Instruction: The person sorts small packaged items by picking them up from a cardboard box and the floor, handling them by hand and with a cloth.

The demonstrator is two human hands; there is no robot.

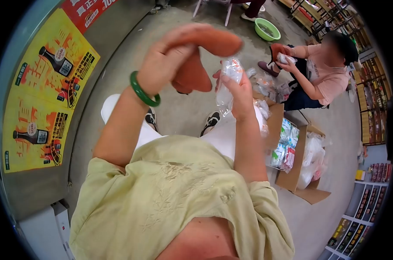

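rust-brown, a soft-looking, shoe-shaped piece (193, 74) is hanging above the floor (179, 116), the left hand (166, 65) curling its fingers closely around it, while a green bangle (139, 93) is circling that wrist. the right hand (242, 93) is pinching a clear-wrapped white packet (232, 71) between thumb and fingers, just beside the piece. to the right, open cardboard boxes (274, 125) are holding coloured packets (286, 136), and a co-worker (324, 78) is gripping a similar brown piece (278, 51).
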